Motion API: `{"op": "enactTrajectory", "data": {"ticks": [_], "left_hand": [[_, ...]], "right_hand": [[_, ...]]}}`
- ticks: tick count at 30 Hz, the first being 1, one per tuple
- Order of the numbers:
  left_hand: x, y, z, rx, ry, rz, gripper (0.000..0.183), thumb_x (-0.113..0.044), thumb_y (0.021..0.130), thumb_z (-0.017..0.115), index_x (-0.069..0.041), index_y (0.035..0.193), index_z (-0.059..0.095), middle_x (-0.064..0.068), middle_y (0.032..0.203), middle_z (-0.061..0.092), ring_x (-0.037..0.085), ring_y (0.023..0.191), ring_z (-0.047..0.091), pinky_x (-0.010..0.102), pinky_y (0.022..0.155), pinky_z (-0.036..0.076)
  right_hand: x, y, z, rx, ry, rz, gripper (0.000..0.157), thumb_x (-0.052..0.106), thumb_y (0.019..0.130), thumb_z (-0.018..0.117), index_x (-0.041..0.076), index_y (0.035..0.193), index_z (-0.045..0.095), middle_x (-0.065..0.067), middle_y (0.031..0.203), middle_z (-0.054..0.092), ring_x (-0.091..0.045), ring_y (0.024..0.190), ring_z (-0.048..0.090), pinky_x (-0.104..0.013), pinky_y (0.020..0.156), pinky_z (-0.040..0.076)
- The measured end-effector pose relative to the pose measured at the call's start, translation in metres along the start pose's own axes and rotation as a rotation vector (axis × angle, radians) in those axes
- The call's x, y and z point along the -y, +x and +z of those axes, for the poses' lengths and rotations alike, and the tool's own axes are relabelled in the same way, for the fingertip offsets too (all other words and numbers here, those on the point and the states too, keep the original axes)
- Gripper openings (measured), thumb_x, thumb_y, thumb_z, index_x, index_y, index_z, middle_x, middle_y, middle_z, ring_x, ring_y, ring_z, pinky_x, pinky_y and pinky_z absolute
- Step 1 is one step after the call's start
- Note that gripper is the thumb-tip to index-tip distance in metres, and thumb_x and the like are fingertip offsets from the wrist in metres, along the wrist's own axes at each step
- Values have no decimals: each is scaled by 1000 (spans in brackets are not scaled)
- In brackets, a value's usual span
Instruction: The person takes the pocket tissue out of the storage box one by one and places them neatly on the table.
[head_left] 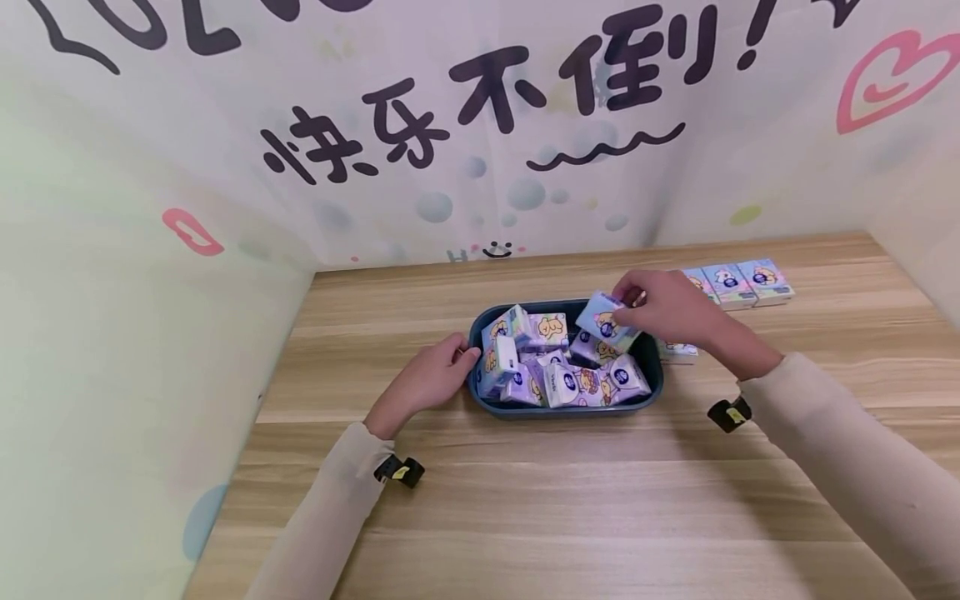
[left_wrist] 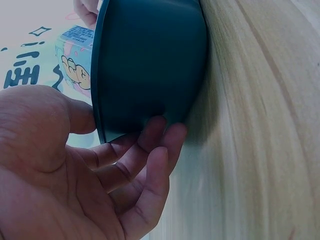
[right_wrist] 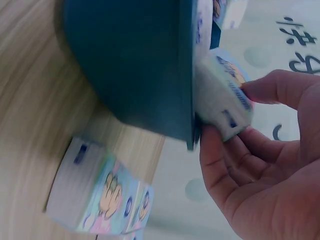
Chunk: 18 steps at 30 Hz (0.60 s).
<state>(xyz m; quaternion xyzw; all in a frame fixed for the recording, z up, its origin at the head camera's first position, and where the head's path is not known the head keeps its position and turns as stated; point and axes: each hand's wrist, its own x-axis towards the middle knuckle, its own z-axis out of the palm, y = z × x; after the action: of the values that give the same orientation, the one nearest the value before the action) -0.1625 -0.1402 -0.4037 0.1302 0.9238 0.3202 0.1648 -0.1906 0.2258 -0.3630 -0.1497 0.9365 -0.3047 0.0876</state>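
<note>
A dark teal plastic bin [head_left: 567, 412] stands on the table with several small tissue packs [head_left: 587, 385] jumbled inside it. At its left end, my left hand [head_left: 429, 375] holds the rim; in the left wrist view the thumb lies at the rim and the fingers bend against the outer wall [left_wrist: 150, 65]. Over the bin's right end, my right hand [head_left: 667, 310] pinches a blue tissue pack [head_left: 604, 323] with a cartoon print. That pack [right_wrist: 224, 100] is tilted beside the rim in the right wrist view, between thumb and fingers.
A row of tissue packs [head_left: 738, 283] lies at the back right of the wooden table [head_left: 510, 517], partly hidden behind my right hand. Another pack [head_left: 681, 349] sits just right of the bin. A printed white sheet [head_left: 420, 225] hangs along the back.
</note>
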Motion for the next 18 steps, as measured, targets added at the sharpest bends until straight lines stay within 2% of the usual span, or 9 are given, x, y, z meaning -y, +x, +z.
{"op": "enactTrajectory", "data": {"ticks": [7, 12, 14, 18], "left_hand": [[0, 0, 1, 3, -14, -1, 28, -33, 119, 49, -9, 115, 62, 4, 81, 56, 21, 70, 53, 33, 63, 39], [0, 1, 1, 4, -19, 0, 28, -33, 119, 49, -9, 115, 62, 4, 81, 57, 21, 70, 53, 33, 63, 39], [1, 1, 1, 4, -20, 0, 28, -33, 119, 49, -9, 115, 62, 4, 82, 57, 21, 70, 53, 33, 63, 39], [2, 1, 1, 4, -14, 5, 28, -33, 119, 49, -9, 115, 62, 4, 82, 57, 21, 71, 53, 33, 64, 40]], "right_hand": [[-27, -13, -13, -22, 142, 85, 42, 24, 108, 68, -2, 141, 63, -24, 130, 67, -39, 115, 63, -40, 85, 54], [-45, -26, -23, -13, 254, 144, 47, 16, 111, 63, -7, 150, 51, -30, 142, 56, -42, 123, 57, -26, 84, 54], [-53, -31, -26, -16, 269, 162, 48, 15, 111, 62, -7, 152, 48, -31, 145, 53, -41, 125, 56, -20, 81, 54], [-70, -42, -32, -21, 287, 213, 51, 13, 111, 59, -9, 154, 43, -34, 146, 49, -42, 124, 53, -18, 80, 54]]}}
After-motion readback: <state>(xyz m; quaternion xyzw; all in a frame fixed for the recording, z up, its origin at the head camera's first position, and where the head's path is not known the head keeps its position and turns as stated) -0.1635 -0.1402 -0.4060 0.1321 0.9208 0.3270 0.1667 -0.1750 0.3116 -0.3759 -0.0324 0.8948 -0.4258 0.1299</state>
